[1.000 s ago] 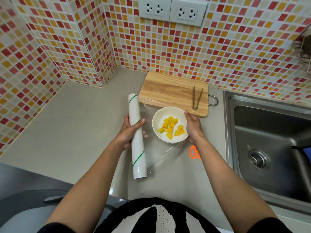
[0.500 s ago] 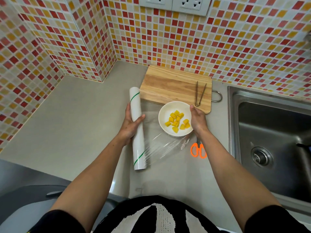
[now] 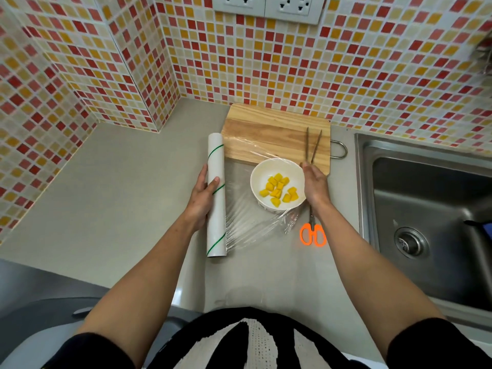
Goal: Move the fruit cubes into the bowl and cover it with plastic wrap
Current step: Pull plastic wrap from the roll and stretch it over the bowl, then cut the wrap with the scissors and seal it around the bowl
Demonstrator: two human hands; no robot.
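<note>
A white bowl (image 3: pixel 262 173) holding several yellow fruit cubes (image 3: pixel 279 189) stands on the counter in front of the wooden cutting board (image 3: pixel 269 130). A clear sheet of plastic wrap (image 3: pixel 245 222) stretches from the white roll (image 3: pixel 216 203) over the bowl to its right side. My left hand (image 3: pixel 203 197) grips the middle of the roll, thumb on top. My right hand (image 3: pixel 315 183) presses against the bowl's right rim, where the film's end lies; whether the fingers pinch the film is hidden.
Wooden tongs (image 3: pixel 312 147) lie on the right part of the board. Orange-handled scissors (image 3: pixel 312 234) lie on the counter just right of the wrap. A steel sink (image 3: pixel 431 209) fills the right side. Tiled walls close the back and left.
The film has been drawn further across the bowl and now spans it, reaching onto the board's front edge. My right hand stays at the bowl's right rim. The camera has tilted.
</note>
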